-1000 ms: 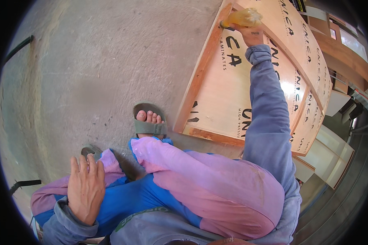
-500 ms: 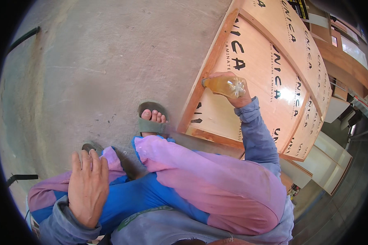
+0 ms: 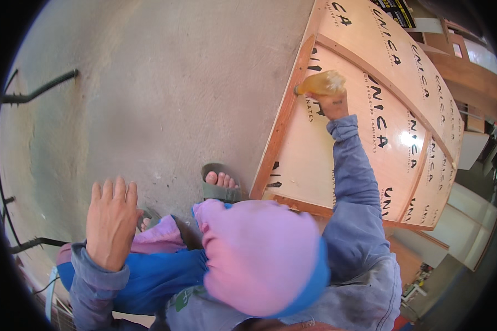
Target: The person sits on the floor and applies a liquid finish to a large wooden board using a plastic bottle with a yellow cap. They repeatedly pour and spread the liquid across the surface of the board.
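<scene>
On the plywood panel (image 3: 337, 160), amber bottle (image 3: 319, 84) in right hand (image 3: 332, 102)

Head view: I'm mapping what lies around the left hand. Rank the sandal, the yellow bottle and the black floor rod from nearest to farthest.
From the left hand:
1. Sandal, just to its right.
2. Black floor rod, up and left.
3. Yellow bottle, far right, in the right hand.

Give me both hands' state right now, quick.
Left hand: open, fingers spread flat on the left knee, holding nothing.
Right hand: closed around a yellowish translucent squeeze bottle over the framed plywood panel.
</scene>
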Demonstrator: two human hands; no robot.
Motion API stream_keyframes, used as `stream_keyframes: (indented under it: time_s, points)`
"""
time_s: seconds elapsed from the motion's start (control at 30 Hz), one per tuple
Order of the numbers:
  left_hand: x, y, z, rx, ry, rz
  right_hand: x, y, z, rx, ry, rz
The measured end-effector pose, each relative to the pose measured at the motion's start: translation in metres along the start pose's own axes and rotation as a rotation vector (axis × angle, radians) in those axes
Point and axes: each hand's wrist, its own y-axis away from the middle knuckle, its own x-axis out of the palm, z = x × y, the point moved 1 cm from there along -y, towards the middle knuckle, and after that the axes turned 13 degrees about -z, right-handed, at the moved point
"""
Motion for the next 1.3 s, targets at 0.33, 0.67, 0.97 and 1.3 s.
stream_keyframes:
  time_s: [0.33,0.67,0.97,1.3]
  points:
    - [-0.153,-0.057,0.011,-0.052,-0.227,-0.073,0.023,-0.191,-0.088,-0.009,-0.043,-0.167]
    - [-0.246,-0.016,-0.023,0.086,0.228,-0.335,0.009,-0.138,-0.031,0.239,-0.243,0.337]
    - [-0.242,-0.125,-0.096,0.151,0.808,-0.096,0.028,-0.217,-0.113,-0.006,-0.168,-0.142]
    - [-0.261,-0.165,-0.063,0.208,0.942,0.003,0.01,-0.183,-0.052,0.182,0.03,0.167]
